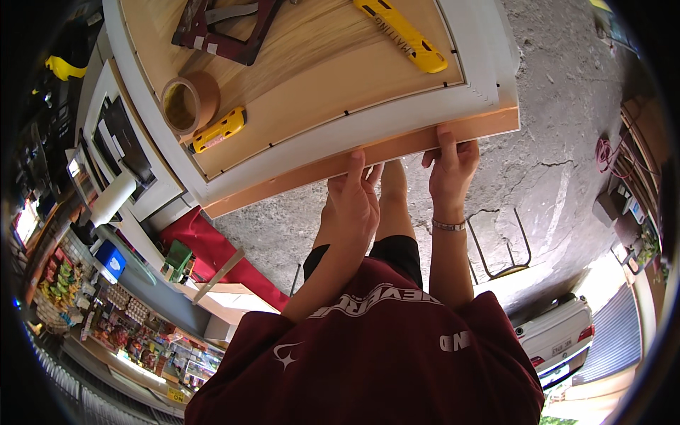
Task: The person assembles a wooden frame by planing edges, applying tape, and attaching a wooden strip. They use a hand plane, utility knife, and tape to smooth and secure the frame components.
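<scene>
A large white frame [322,126], with a wooden backing board [304,64] fixed by small black tabs, lies in front of me. Along its near edge runs a strip of brown tape [297,173], overhanging a little. My left hand [354,202] pinches the strip near its middle, thumb on top and fingers below. Farther right, my right hand [452,170] grips it the same way. On the board rest a tape roll [202,99], a small yellow cutter [219,129], a bigger yellow cutter [404,35] and a dark red staple gun [248,44], partly cut off at the top.
Another white frame [164,185] and a white roll [113,197] are at the left. Below them lies red cloth [219,251], near shelves of goods [131,322]. A metal-framed stool [510,269] stands on the concrete floor [559,142] at right. A white car [559,336] is behind it.
</scene>
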The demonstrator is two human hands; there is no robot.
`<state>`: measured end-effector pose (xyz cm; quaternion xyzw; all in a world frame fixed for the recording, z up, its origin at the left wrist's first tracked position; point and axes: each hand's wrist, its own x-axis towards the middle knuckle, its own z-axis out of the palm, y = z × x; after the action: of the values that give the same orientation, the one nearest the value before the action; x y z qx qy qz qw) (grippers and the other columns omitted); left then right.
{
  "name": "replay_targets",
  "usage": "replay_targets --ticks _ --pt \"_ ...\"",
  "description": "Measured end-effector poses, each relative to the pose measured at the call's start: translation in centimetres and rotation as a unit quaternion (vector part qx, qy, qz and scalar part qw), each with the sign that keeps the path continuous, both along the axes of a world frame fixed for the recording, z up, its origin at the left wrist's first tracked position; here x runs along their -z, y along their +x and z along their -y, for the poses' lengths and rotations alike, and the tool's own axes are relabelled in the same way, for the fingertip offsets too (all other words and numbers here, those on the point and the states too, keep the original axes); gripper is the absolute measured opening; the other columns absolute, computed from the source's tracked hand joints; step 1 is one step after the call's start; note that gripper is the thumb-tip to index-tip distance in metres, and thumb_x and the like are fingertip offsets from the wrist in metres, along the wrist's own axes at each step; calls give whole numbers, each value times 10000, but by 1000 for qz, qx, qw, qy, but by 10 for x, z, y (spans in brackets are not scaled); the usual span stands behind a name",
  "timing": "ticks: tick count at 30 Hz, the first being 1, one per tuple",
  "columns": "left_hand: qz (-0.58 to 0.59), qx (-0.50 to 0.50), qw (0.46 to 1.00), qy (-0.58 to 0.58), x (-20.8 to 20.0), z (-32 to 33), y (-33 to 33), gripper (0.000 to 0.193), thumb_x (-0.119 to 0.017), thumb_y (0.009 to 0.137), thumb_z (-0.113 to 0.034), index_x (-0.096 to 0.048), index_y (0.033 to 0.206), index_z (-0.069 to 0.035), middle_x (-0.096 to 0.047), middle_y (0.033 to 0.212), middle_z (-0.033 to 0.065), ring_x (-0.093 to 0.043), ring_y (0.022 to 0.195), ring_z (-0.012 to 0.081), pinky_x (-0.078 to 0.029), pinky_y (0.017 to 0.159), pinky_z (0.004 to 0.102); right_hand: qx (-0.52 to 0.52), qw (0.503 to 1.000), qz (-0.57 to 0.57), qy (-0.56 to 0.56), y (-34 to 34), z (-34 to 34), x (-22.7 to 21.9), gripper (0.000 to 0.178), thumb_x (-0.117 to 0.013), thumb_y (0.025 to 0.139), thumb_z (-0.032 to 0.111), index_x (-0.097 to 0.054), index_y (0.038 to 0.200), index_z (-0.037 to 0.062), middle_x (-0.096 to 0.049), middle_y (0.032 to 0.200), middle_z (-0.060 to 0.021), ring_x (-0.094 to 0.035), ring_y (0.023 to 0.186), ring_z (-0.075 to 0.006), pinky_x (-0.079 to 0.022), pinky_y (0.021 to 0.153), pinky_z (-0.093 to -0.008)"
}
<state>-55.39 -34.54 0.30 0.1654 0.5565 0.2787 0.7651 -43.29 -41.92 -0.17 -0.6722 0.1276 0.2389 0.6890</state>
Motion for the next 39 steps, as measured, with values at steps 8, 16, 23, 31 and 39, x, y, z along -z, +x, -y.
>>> replay_targets --ticks 8,16,23,31,39 --pt "22 -14 999 -39 -5 -1 -6 319 -684 997 -175 -587 1271 -44 -698 1180 97 -724 1038 250 -629 925 390 15 1000 -2 -6 -4 -1 2 236 -704 979 226 -624 984 4 -598 723 -20 -513 496 -93 -391 423 -235" --pt "-63 53 996 16 -9 -27 -31 435 -757 944 -189 -557 1301 -41 -671 1164 104 -710 984 229 -618 899 414 -3 994 -96 -42 -51 -35 -10 220 -701 981 204 -628 989 -4 -593 669 -9 -515 483 -78 -391 429 -243" --pt "-76 59 995 -17 -20 -21 -6 388 -760 926 -130 -611 1256 9 -694 1096 82 -687 1003 198 -583 892 386 -40 996 -71 -25 -76 -50 -7 298 -763 907 131 -608 1080 -56 -682 875 -66 -607 688 -92 -470 564 -235" --pt "-95 41 995 -1 -10 -19 -12 358 -789 913 -215 -650 1163 -1 -701 1064 86 -705 978 221 -578 868 394 -41 998 -24 -48 -76 -53 -10 183 -747 909 107 -636 984 -18 -646 731 -38 -548 530 -88 -425 483 -231" --pt "-97 21 995 -32 -3 -36 -53 432 -812 897 -243 -600 1202 -22 -699 1056 85 -741 850 249 -643 834 397 -2 997 0 -78 -32 -19 -1 243 -722 956 226 -674 877 1 -597 648 -30 -512 498 -107 -393 474 -257"
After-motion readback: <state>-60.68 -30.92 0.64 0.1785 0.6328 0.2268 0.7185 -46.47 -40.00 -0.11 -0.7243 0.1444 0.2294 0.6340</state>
